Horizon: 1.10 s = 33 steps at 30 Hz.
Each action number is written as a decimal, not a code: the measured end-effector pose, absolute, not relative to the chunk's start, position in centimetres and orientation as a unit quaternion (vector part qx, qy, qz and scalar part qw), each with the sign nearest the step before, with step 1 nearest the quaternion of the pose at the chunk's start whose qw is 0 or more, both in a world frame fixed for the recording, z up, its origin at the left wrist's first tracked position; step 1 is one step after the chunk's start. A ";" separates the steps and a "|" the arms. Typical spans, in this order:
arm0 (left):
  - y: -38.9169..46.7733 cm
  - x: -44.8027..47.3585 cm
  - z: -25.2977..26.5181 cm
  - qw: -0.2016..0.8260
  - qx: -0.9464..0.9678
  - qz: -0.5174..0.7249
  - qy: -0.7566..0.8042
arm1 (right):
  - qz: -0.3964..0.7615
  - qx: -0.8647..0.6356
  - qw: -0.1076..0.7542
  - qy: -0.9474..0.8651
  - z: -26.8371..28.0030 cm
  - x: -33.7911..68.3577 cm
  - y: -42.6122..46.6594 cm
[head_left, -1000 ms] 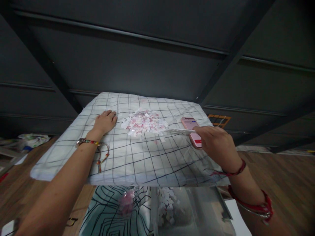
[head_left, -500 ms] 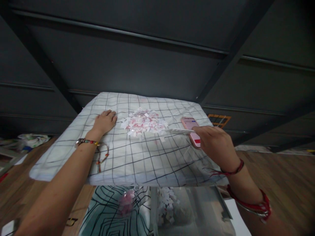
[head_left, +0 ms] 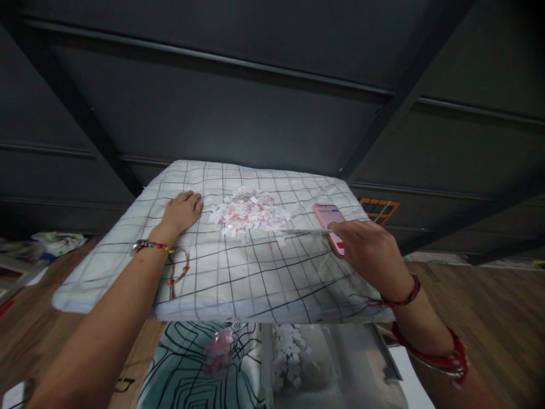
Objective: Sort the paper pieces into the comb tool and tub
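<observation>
A greyish bin [head_left: 353, 363] below the near edge of the cloth-covered tabletop [head_left: 238, 278] holds loose white scraps [head_left: 292, 352], mostly along its left side. The heap of white and pink paper bits [head_left: 251, 213] lies on the tabletop between the hands, near the left hand [head_left: 182, 211] and farther from the right hand [head_left: 370, 250]. The left rests palm down, fingers loosely extended; the right pinches a thin pale strip [head_left: 310, 231] pointing at the heap, and partly hides a pink phone [head_left: 330, 215]

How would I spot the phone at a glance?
Start at the big white checked cloth. Right of the paper scraps, partly hidden by the right hand, lies the phone. Unlike those loose scraps, it is one pink-edged slab.
</observation>
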State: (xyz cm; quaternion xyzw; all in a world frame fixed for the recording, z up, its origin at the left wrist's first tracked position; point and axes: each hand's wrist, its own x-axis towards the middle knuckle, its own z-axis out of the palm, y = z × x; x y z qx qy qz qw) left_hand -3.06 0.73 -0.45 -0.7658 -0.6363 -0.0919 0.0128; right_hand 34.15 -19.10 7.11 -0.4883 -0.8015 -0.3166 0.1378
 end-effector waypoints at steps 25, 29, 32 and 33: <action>0.7 -3.0 -0.5 0.026 -0.760 -0.093 -0.642 | -0.319 -0.535 0.103 -0.776 7.7 33.6 -17.4; 0.7 -3.0 -0.4 0.027 -0.763 -0.089 -0.640 | -0.314 -0.538 0.080 -0.778 7.5 33.4 -16.7; 0.6 -2.9 -0.3 0.019 -0.764 -0.088 -0.640 | -0.314 -0.533 0.071 -0.782 7.4 33.3 -16.4; 0.6 -2.9 -0.3 0.016 -0.763 -0.089 -0.640 | -0.308 -0.535 0.071 -0.784 7.4 33.3 -16.4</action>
